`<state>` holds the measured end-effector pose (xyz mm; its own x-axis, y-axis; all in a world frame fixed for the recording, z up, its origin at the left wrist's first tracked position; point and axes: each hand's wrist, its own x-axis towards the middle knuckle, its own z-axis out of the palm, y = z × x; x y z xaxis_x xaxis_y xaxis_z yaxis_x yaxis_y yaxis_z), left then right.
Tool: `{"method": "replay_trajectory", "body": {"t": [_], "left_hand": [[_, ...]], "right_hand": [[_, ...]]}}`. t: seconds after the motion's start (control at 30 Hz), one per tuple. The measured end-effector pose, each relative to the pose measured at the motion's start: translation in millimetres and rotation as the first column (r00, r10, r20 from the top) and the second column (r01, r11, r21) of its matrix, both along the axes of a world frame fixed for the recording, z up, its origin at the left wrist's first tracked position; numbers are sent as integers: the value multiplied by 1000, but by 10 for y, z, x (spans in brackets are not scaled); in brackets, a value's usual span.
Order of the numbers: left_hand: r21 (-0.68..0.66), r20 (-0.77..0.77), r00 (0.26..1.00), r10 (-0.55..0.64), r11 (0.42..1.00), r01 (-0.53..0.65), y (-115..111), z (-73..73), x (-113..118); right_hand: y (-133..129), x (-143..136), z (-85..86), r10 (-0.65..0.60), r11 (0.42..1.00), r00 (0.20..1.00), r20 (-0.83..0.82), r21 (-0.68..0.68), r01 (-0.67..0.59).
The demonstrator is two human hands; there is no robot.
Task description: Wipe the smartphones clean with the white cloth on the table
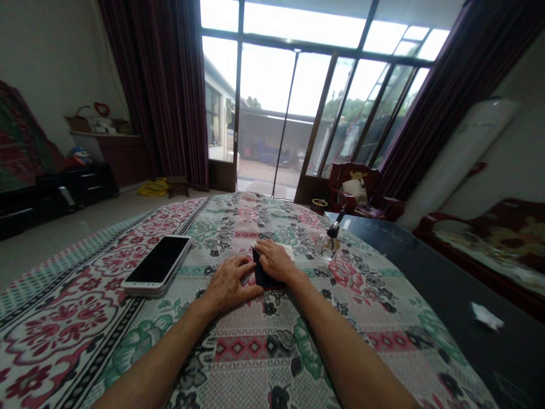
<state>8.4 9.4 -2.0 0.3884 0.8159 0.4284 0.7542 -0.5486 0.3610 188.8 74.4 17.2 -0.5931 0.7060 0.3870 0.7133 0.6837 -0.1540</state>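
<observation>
On the patterned tablecloth (238, 346), a small dark flat item (264, 278) lies in the middle, with something white (289, 250) showing behind it. My right hand (275, 261) lies over the dark item, palm down, its fingers stretched forward and hiding part of it. Flat on the cloth, my left hand (230, 284) has its fingers spread, with the fingertips and thumb at the left edge of the dark item. Neither hand is wrapped round anything.
A phone with a black screen (159, 261) rests on a white box-like item at the left. Right of the hands stands a clear glass container (327, 244) with a black top. Beyond are a dark table (438, 289), a red wooden chair (355, 182) and glass doors.
</observation>
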Motion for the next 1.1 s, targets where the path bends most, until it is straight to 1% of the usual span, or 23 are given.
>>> {"method": "replay_trajectory", "body": {"t": [0.13,0.3,0.37,0.47,0.6,0.73,0.9,1.0,1.1], "left_hand": [[-23,-12,1000,2,1000,-2,-13,35,4],[-18,-7,1000,9,1000,-9,-12,25,-2],[-17,0,1000,10,1000,-10,-12,14,-5],[-17,14,1000,17,1000,-16,-8,-6,-7],[-13,28,999,22,1000,-21,16,-42,-10],[-5,33,999,11,1000,-11,33,-58,-14],[-12,17,999,34,999,-33,2,-10,-4],[-46,-10,999,46,998,-47,-21,29,6],[-82,-38,999,31,996,-34,-18,48,-1]], "right_hand": [[58,18,-39,-72,997,997,-28,-29,71],[88,27,-64,-143,989,987,-71,-46,140],[74,48,-52,-135,989,988,-69,-68,131],[14,117,-33,-71,993,996,-62,-95,65],[-146,232,-31,26,997,999,-47,-74,-29],[-379,291,-13,72,995,997,-17,-72,-73],[-672,339,34,104,990,995,3,-94,-103],[-805,382,55,128,986,992,2,-105,-127],[-916,420,83,156,980,988,3,-124,-155]]}}
